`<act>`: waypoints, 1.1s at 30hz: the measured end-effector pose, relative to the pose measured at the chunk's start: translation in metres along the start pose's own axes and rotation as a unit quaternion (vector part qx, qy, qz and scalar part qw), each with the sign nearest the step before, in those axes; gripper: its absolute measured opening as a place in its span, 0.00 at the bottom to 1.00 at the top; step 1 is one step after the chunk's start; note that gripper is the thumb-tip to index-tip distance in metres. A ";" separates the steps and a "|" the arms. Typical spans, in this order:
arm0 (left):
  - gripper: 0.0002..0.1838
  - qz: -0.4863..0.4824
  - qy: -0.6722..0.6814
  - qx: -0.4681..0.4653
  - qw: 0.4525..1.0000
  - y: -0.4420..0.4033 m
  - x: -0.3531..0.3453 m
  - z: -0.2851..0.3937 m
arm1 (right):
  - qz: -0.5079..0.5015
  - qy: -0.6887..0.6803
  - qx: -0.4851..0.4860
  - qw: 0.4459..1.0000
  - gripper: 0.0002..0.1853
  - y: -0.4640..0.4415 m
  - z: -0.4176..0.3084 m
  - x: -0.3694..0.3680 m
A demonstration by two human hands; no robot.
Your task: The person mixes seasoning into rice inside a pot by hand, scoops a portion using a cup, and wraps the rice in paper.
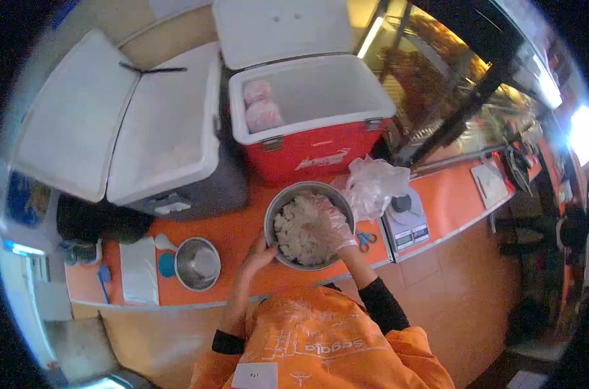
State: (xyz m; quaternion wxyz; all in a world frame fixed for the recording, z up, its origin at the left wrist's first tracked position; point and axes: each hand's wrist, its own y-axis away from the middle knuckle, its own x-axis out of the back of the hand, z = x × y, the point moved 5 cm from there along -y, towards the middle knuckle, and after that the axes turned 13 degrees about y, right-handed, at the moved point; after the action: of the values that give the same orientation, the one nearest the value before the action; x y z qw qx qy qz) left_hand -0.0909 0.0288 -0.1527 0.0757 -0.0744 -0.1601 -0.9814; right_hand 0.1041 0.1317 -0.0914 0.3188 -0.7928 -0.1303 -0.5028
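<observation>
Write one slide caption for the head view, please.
Gloved right hand in rice-like white food inside a metal bowl, left hand against the bowl's side, an open red cooler behind.

We count one left hand (259,258) and one right hand (330,230), two in total; one large bowl (279,201) and one small bowl (198,267), two in total; one red cooler (291,155) and one grey cooler (226,189), two in total. We also count two visible wrapped packets (264,116), one digital scale (407,227), one pair of scissors (364,245), one white utensil (165,243), one blue disc (167,264) and one table (236,236).
</observation>
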 end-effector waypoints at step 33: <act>0.15 -0.397 -0.053 -0.220 0.890 0.127 0.002 0.082 | -0.122 -0.425 -0.480 0.758 0.20 0.052 0.062 -0.091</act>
State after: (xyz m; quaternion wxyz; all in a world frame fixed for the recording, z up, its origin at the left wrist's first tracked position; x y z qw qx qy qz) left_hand -0.0609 -0.0633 -0.0368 -0.3471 -0.0717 0.0395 -0.9342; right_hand 0.1342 0.1416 -0.2089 -0.2555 -0.9516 -0.0895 -0.1453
